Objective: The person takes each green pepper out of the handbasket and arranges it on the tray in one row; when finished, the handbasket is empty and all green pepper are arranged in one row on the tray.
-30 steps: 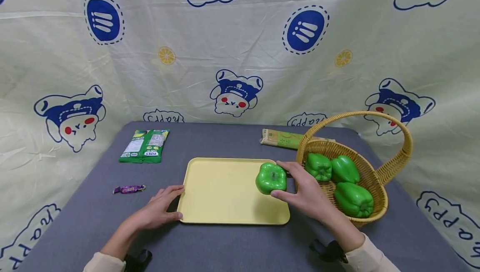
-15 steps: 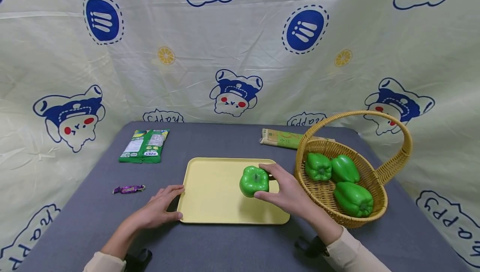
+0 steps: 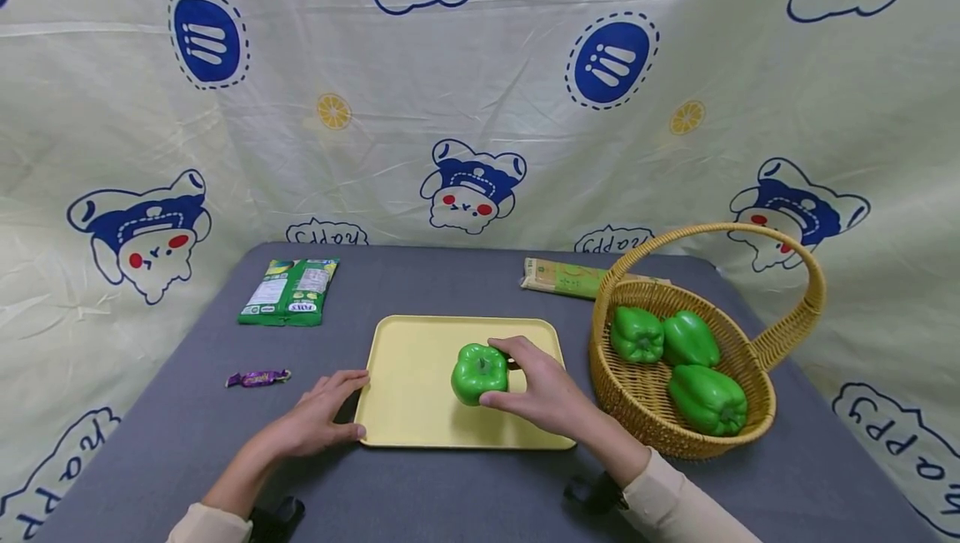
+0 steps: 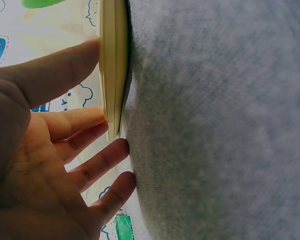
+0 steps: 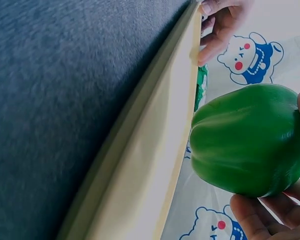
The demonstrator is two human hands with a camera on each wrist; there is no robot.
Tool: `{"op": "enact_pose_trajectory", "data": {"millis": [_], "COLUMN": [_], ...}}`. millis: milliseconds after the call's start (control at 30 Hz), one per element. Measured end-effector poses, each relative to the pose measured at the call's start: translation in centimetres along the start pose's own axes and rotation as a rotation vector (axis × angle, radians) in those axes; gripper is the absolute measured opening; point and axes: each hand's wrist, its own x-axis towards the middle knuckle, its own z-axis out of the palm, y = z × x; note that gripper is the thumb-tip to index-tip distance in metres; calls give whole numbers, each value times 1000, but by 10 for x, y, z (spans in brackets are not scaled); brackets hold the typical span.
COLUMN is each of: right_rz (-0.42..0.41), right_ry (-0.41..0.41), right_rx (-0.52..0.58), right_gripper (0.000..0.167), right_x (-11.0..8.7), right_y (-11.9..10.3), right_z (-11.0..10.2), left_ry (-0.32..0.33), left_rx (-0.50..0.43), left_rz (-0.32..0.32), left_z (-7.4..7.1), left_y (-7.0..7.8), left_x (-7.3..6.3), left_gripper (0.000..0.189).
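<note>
A green bell pepper (image 3: 478,374) hangs over the middle of the yellow tray (image 3: 408,385), apart from its surface. My right hand (image 3: 546,391) holds the bell pepper between thumb and fingers; the right wrist view shows the thumb on one side of the pepper (image 5: 247,140) and fingertips on the other. At the tray's left edge rests my left hand (image 3: 322,414), fingers spread and fairly straight. In the left wrist view its thumb and a fingertip touch the tray's side (image 4: 113,60), while other fingertips reach the grey cloth.
On the right stands a wicker basket (image 3: 626,410) with a tall handle and several green peppers (image 3: 707,397) inside. Behind it lies a long packet (image 3: 562,276). A green snack bag (image 3: 291,293) and a purple wrapped candy (image 3: 258,378) lie on the left.
My right hand has carried the bell pepper leftward from beside the basket to over the tray's middle, slightly lower in the view. The left hand has stayed at the tray's edge.
</note>
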Motion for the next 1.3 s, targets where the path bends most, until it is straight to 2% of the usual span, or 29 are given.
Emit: {"op": "enact_pose_trajectory", "data": {"millis": [267, 433, 833, 1300], "right_rz": [9, 21, 52, 33], "right_ry": [-44, -72, -140, -183], "right_rx": [33, 38, 18, -27], "right_gripper": [71, 71, 72, 72], "right_x": [6, 11, 21, 34], "right_y": [-5, -9, -18, -26], "right_z": [13, 21, 35, 50], "left_ry": [-4, 1, -3, 4], "left_rx": [-5, -8, 1, 1], "left_rz": [-17, -6, -8, 3], "left_z": [1, 1, 1, 0], "left_y": [0, 0, 1, 1], "left_x": [0, -1, 0, 0], "left_gripper": [70, 70, 71, 70]}}
